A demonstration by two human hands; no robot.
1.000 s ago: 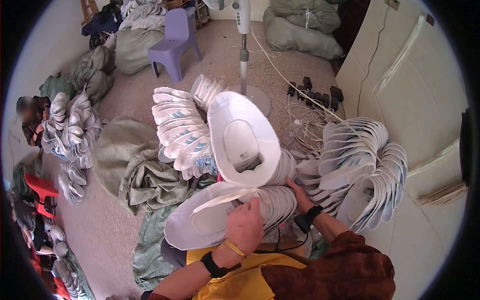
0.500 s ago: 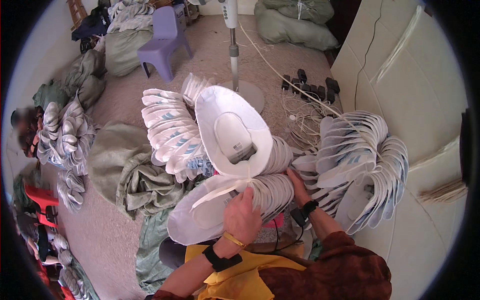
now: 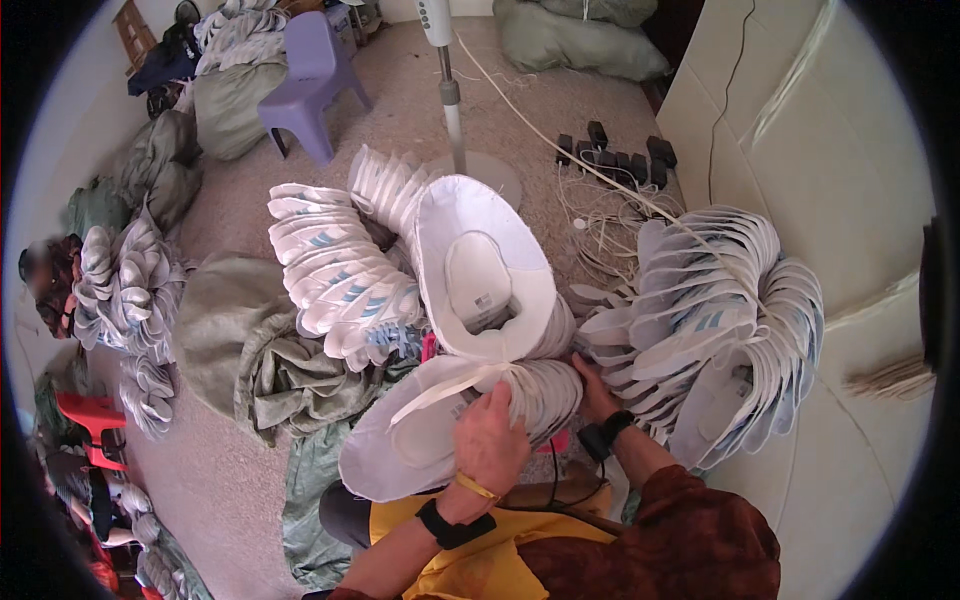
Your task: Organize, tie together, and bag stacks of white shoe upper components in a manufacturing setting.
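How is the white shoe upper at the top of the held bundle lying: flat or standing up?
Standing up. The white shoe upper rises from the bundle under the left hand, its inner face towards the camera.

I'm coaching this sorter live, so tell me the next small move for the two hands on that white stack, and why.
Probably lift the raised white piece clear with the left hand and lay it aside. It already stands fanned up off the stack of white pieces, the left hand lies on the stack at its base, and the right hand braces the stack from the other side.

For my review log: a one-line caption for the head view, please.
Both hands, left hand and right hand, grip a fanned stack of white shoe uppers.
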